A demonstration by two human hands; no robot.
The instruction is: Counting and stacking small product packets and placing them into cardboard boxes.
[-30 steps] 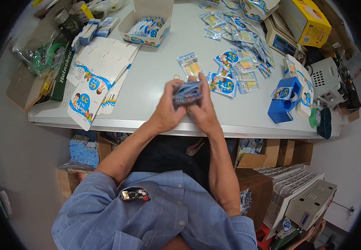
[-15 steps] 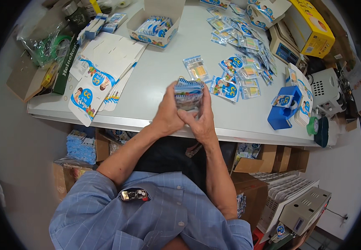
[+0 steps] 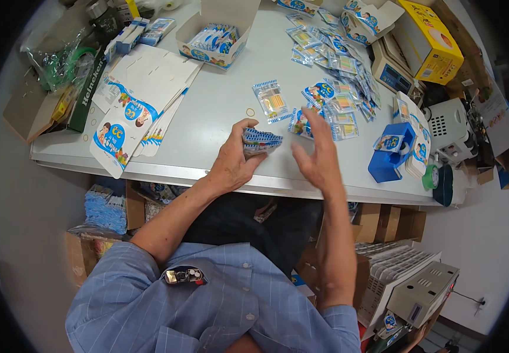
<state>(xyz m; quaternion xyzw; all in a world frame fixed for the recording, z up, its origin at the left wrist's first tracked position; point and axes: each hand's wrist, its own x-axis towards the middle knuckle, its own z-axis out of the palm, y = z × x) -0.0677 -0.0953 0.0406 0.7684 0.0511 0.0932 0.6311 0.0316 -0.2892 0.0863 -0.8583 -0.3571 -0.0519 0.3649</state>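
The left grip [image 3: 231,162] clasped a stack [image 3: 261,142] — likely to keep it together; the right grip [image 3: 320,160] hung empty, spread wide, packets [image 3: 342,103] just beyond.

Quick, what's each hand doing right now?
Left hand: closed around a stack of small packets.
Right hand: open, nothing visibly held, near the loose packets.

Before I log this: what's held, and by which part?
The left hand holds a packet stack by its left side; the right hand holds nothing visible.
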